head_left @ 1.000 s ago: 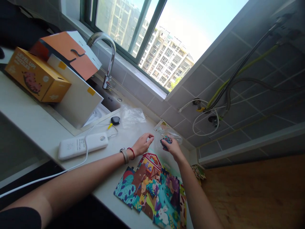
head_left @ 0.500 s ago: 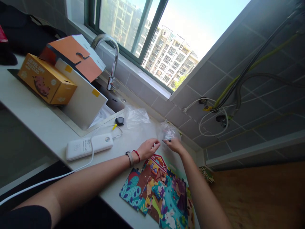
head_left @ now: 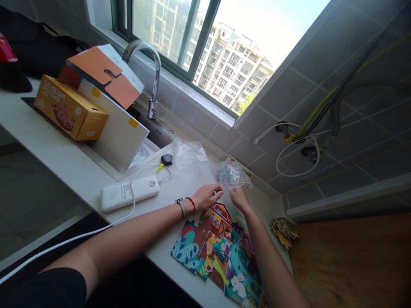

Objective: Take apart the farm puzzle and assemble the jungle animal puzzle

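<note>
A clear plastic bag [head_left: 229, 171] stands crumpled at the back of the counter, with small coloured things showing faintly inside. My right hand [head_left: 239, 197] has its fingers closed at the bag's near edge, and the film partly covers the fingertips. Just left of it, my left hand [head_left: 208, 196] hovers with thumb and fingers a little apart and nothing visible between them. Below both hands lies a partly joined jigsaw puzzle [head_left: 213, 246] with a red barn, plants and a white rabbit. My right forearm covers the puzzle's right side.
A second clear bag [head_left: 190, 154] lies near the sink [head_left: 159, 136]. To the left are a white power bank [head_left: 122, 196] with its cable, a small black object [head_left: 166, 159], and an orange puzzle box [head_left: 69, 112] beside an open carton [head_left: 123, 132]. Loose puzzle pieces [head_left: 284, 231] lie at right.
My right hand has moved slightly further into the edge of the plastic bag, which now drapes over its fingers. The view has shifted, showing more loose pieces at right.
</note>
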A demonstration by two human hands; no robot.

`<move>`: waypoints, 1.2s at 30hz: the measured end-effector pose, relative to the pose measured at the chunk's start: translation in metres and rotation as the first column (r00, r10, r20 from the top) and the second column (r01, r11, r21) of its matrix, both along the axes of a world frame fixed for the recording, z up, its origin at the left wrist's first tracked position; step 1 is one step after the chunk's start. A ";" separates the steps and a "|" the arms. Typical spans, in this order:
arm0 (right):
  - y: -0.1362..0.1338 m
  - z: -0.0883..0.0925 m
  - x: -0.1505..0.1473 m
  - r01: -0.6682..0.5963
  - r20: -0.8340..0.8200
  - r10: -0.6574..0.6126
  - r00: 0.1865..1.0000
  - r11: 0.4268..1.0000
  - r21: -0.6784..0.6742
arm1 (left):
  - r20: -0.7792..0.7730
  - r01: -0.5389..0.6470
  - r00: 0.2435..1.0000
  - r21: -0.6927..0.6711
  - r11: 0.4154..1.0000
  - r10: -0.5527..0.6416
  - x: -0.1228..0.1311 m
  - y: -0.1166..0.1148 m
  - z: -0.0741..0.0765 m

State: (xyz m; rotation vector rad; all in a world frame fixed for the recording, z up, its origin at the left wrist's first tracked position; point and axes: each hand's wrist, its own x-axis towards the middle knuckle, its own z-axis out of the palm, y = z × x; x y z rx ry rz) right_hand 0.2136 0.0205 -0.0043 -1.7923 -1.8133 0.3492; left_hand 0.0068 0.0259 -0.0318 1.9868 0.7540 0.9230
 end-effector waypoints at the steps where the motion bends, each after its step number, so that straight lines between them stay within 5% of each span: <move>1: -0.013 0.004 0.000 0.001 0.008 -0.001 1.000 1.000 -0.009 | -0.011 0.005 1.000 0.004 1.000 -0.005 0.000 0.000 0.001; 7: -0.117 0.032 -0.020 0.082 0.080 -0.081 0.994 0.997 -0.011 | -0.100 0.078 0.992 0.021 0.997 -0.075 -0.004 -0.003 0.007; 13: -0.189 0.046 -0.055 0.076 0.178 0.003 0.984 0.896 -0.436 | -0.161 0.165 0.975 0.057 0.985 -0.154 -0.007 -0.007 0.011; 19: -0.187 0.040 -0.073 0.146 0.223 -0.041 0.974 0.867 -0.476 | -0.215 0.161 0.966 0.072 0.984 -0.142 -0.005 -0.010 0.008; 25: -0.181 0.044 -0.063 0.057 -0.004 -0.065 0.998 0.896 -0.441 | -0.229 0.151 0.965 0.083 0.985 -0.128 -0.004 -0.010 0.006; 29: -0.178 0.055 -0.066 -0.057 -0.187 -0.042 0.982 0.865 -0.498 | -0.221 0.154 0.966 0.089 0.984 -0.131 -0.004 -0.009 0.005; 36: -0.176 0.037 -0.093 0.005 0.071 0.034 0.997 0.875 -0.485 | -0.223 0.152 0.967 0.105 0.983 -0.126 -0.005 -0.009 0.006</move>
